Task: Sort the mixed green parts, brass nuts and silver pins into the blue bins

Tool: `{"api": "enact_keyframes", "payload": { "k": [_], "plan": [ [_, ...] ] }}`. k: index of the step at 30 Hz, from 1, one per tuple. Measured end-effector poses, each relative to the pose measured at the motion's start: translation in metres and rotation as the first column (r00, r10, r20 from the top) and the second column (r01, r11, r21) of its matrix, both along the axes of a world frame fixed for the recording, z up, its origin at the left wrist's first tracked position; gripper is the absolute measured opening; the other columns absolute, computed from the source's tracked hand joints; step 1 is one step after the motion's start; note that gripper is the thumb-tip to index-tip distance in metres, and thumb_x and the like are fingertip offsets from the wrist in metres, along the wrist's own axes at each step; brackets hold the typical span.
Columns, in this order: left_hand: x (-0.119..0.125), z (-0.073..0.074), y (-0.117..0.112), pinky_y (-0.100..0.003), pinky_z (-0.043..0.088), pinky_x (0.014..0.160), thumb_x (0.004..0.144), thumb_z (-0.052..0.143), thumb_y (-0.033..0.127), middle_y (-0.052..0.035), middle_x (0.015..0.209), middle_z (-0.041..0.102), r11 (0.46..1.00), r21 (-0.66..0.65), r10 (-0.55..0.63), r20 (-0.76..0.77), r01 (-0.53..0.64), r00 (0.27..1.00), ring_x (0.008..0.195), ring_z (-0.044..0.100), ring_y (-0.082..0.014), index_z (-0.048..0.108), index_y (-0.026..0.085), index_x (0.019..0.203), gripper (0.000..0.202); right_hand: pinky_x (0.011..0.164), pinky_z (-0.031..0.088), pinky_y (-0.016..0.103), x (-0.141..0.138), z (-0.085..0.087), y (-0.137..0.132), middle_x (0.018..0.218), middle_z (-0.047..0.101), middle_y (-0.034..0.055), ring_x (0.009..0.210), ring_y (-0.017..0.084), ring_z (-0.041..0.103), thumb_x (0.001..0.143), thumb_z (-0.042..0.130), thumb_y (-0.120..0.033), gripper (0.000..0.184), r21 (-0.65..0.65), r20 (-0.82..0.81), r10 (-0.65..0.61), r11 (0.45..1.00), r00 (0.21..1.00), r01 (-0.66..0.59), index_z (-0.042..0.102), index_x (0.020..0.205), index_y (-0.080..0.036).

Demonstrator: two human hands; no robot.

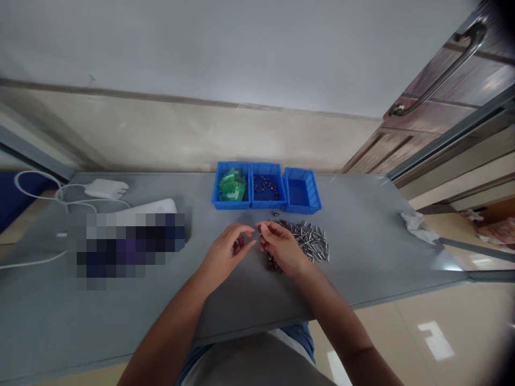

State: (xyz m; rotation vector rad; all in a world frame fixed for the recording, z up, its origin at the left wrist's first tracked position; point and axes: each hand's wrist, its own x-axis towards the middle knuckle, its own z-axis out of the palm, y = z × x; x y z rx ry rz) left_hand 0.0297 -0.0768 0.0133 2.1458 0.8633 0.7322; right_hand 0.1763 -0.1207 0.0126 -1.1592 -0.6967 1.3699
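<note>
- The left hand (225, 252) is half open, with its fingers curled, and I see nothing in it.
- The right hand (281, 247) has its fingers (263, 230) pinched close together, just beside the left fingertips. Something tiny may be in them, but I cannot tell.
- A heap of small dark bits (273, 264) sits under the right hand, partly hidden.
- A pile of silver pins (309, 241) lies just right of that hand on the gray table (362, 257).
- Three blue bins (267, 185) stand past the hands. The left bin holds green bits (232, 185), the middle one dark bits (265, 187).
- A big blurry patch (124, 249) hides something on the left.
</note>
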Motion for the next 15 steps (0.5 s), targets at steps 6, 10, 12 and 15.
{"api": "enact_keyframes", "payload": {
  "k": [6,10,12,15],
  "plan": [
    [0.0018,0.0021,-0.002,-0.02,0.044,0.061,0.08,0.054,0.021,0.0004,0.084,0.052,0.997,0.075,0.015,0.055,-0.019,0.998,0.063,0.049,-0.0074,0.051,0.02,0.094,0.013,0.05,0.032,0.02,-0.0112,-0.005,-0.0028,0.061,0.051,-0.0028,0.052,0.006,0.04,0.064,0.066,-0.036,0.019,-0.067,-0.222,0.017,0.997,0.975,-0.033,0.063,0.07,-0.017],
    [0.0011,0.0024,0.0002,-0.02,0.042,0.059,0.08,0.054,0.019,0.0003,0.082,0.053,0.992,0.114,0.04,0.073,-0.048,0.997,0.061,0.048,-0.0072,0.054,0.019,0.087,0.007,0.049,0.032,0.021,-0.0094,-0.0032,-0.003,0.067,0.055,-0.0013,0.051,0.006,0.04,0.065,0.065,-0.036,0.022,-0.079,-0.16,0.005,0.997,0.987,-0.018,0.065,0.077,-0.018],
    [0.0004,0.0019,0.0018,-0.019,0.041,0.056,0.08,0.054,0.019,0.0006,0.081,0.053,0.99,0.126,0.059,0.07,-0.067,0.996,0.059,0.047,-0.0067,0.055,0.019,0.084,0.004,0.049,0.033,0.021,-0.0087,-0.0004,-0.0039,0.071,0.058,-0.0003,0.051,0.006,0.041,0.067,0.063,-0.035,0.023,-0.068,-0.064,-0.023,0.998,0.998,0.018,0.066,0.082,-0.018],
    [-0.0008,0.0003,0.0041,-0.019,0.04,0.055,0.081,0.053,0.019,0.0014,0.079,0.052,0.989,0.124,0.078,0.048,-0.083,0.996,0.057,0.045,-0.0063,0.054,0.02,0.085,0.005,0.053,0.037,0.022,-0.01,0.0039,-0.0061,0.074,0.061,0.0005,0.056,0.008,0.047,0.068,0.063,-0.031,0.02,0.0,0.15,-0.099,0.995,0.984,0.1,0.066,0.084,-0.019]
  ]
}}
